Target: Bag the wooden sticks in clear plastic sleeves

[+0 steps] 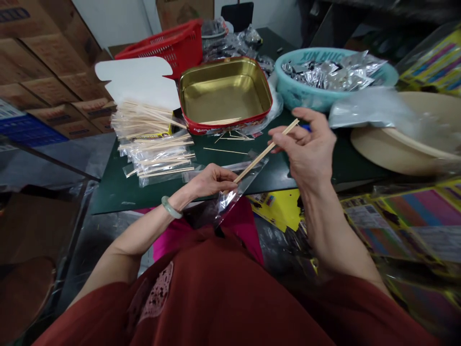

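Between left hand point(211, 180) and right hand point(313, 151) slant thin sticks point(258, 159).

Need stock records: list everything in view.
Held sticks: several, pale, centre
Bag: 1, clear, left hand
Bagged sticks: many, pale, left
Loose sticks: several, pale, centre
Tin: 1, red, centre
Card: 1, white, left
Basket: 1, red, back
Basin: 1, turquoise, back
Foil packets: many, silver, basin
Tub: 1, beige, right
Table: 1, green, centre
Cartons: many, brown, left
Crates: uncountable, blue, left
Packs: several, yellow, right
Shirt: 1, maroon, bottom
Bracelet: 1, green, wrist
Left fingers: several, bare, at bag
Right fingers: several, bare, at sticks
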Available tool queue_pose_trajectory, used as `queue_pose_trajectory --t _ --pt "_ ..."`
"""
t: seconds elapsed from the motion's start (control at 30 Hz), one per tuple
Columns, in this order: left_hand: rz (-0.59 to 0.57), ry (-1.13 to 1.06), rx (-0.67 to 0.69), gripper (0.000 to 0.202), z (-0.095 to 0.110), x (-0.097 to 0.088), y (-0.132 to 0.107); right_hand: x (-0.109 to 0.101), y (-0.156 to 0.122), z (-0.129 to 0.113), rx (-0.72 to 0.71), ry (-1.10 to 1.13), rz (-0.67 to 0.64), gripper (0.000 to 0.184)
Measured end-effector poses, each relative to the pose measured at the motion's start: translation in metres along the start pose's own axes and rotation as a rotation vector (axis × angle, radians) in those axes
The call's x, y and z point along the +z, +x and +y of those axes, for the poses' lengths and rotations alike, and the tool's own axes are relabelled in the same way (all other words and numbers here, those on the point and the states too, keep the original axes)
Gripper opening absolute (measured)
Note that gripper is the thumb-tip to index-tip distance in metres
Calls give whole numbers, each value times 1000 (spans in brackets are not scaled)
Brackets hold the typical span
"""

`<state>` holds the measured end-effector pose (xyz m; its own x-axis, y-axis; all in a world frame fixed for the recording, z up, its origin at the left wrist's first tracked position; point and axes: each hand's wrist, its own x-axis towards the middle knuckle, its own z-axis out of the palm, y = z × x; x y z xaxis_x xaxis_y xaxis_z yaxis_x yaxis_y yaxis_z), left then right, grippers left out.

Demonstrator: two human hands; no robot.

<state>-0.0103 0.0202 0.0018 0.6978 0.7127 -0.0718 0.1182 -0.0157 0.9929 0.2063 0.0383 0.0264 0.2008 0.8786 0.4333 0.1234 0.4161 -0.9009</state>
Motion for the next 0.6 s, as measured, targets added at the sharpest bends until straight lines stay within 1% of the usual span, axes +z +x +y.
queue_pose_trajectory --t 0.07,0.1,0.13,0.17,0.27,0.3,0.37,0.4,0.43,0.5,0.6 --pt "-4 -27 -18 14 2 1 -2 3 0 -3 -70 -45 64 30" --pt "7 -39 -22 14 3 1 -2 6 -3 -5 -94 -78 54 23" --pt "30 -52 -20 15 3 1 -1 11 -8 -5 -116 -119 13 18" --pt "66 -68 -8 17 3 1 0 16 -15 -4 -142 -165 -55 18" --pt "182 -121 68 28 2 -3 3 32 -39 2 -245 -275 -304 24" --pt "206 -137 88 31 1 -4 3 35 -45 5 -260 -290 -338 27" --pt "225 -158 98 36 0 -6 2 39 -51 10 -226 -279 -298 42" --pt "225 -168 91 36 -1 -7 1 39 -51 11 -182 -261 -258 49" --pt "222 -178 84 36 -1 -7 0 39 -49 11 -131 -242 -228 52" --pt "215 -190 84 33 -1 -5 -1 37 -45 8 -45 -211 -215 43" --pt "255 -172 127 30 1 -1 -1 38 -43 1 2 -203 -223 24"
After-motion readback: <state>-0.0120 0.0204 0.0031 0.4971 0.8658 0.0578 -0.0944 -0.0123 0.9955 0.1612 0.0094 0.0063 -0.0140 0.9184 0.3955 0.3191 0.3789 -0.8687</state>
